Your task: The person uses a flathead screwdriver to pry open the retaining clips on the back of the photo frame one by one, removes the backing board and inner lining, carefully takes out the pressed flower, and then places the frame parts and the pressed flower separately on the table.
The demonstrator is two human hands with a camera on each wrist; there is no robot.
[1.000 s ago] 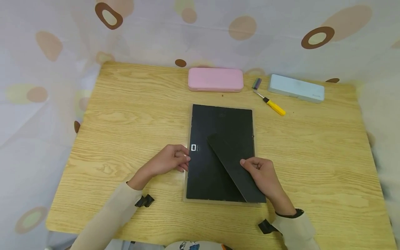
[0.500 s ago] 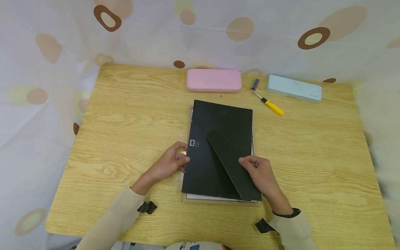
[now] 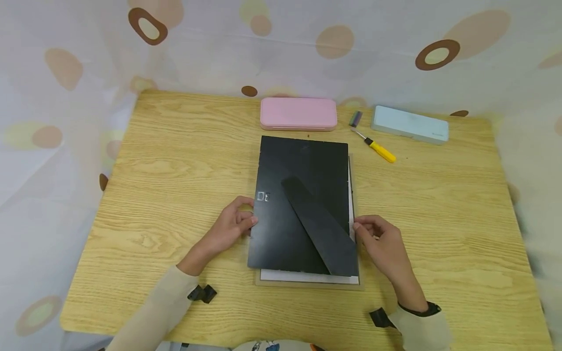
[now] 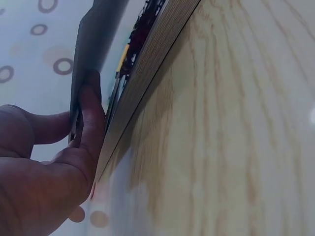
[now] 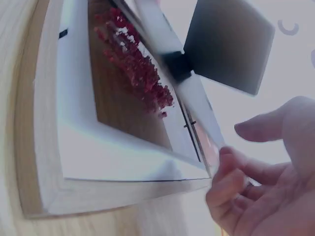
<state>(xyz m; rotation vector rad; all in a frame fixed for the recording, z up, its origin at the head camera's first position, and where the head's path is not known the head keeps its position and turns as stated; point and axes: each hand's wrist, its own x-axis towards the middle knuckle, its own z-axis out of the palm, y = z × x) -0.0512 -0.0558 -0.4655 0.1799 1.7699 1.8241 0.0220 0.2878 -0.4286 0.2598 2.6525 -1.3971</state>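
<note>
Lifting the black backing board (image 3: 303,204) out of the wooden picture frame (image 3: 307,284) is the step in hand: the left hand (image 3: 228,226) pinches its left edge, and the right hand (image 3: 382,241) has fingertips curled on its right edge. Next, I judge, calls for a level, steady raise clear of the white mat (image 3: 307,277). Underneath is a wood-grain desk (image 3: 439,204); a spotted curtain (image 3: 88,44) hangs behind.
</note>
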